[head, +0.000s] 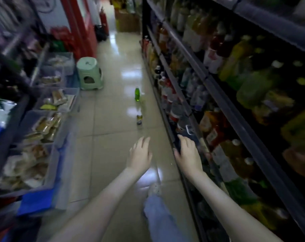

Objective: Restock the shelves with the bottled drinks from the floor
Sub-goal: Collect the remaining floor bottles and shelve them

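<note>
Your left hand [141, 151] hovers, fingers released, over the glossy tiled floor [109, 119], your right hand [189, 151] lies against the dark shelf rail [184, 102], grip untellable, while a slim green bottle [137, 94] and a clear bottle [139, 117] stand ahead on the tiles.

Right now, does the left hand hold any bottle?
No, the left hand is open with nothing in it; the green bottle stands well ahead of it, untouched.

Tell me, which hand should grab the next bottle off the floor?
Probably the left hand: it hangs open over the floor, in line with the nearest bottle. The right hand is over at the shelf edge.
</note>
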Demonstrator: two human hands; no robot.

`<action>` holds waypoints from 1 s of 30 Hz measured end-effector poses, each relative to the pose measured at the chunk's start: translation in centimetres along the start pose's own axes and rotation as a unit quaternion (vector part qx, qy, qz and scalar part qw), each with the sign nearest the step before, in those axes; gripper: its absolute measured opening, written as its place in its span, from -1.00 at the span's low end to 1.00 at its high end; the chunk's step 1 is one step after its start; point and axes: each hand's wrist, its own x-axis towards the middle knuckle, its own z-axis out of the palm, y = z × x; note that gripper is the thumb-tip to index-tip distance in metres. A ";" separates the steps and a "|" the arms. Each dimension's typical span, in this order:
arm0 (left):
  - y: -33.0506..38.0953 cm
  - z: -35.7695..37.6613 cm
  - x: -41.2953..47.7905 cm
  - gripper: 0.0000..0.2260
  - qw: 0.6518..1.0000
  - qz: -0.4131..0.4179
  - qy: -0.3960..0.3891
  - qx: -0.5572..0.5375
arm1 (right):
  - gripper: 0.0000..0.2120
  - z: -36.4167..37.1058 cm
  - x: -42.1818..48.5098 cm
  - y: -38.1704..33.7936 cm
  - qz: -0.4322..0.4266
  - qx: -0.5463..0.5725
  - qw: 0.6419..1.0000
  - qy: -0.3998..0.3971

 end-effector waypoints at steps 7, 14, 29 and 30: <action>-7.4 -3.9 19.5 -0.51 0.997 -0.070 -0.001 0.023 | -0.49 5.8 22.0 -3.4 -0.032 0.032 0.995 -0.084; -14.6 -6.7 35.6 -0.53 0.994 -0.113 0.003 0.003 | -0.51 10.9 41.3 -6.8 -0.041 0.013 0.985 -0.167; -34.3 8.8 64.5 -0.57 0.978 -0.193 -0.040 -0.070 | -0.53 39.9 68.7 -0.8 -0.048 -0.066 0.938 -0.336; -35.8 10.6 65.1 -0.58 0.978 -0.192 -0.037 -0.069 | -0.53 43.0 69.4 0.2 -0.061 -0.081 0.931 -0.351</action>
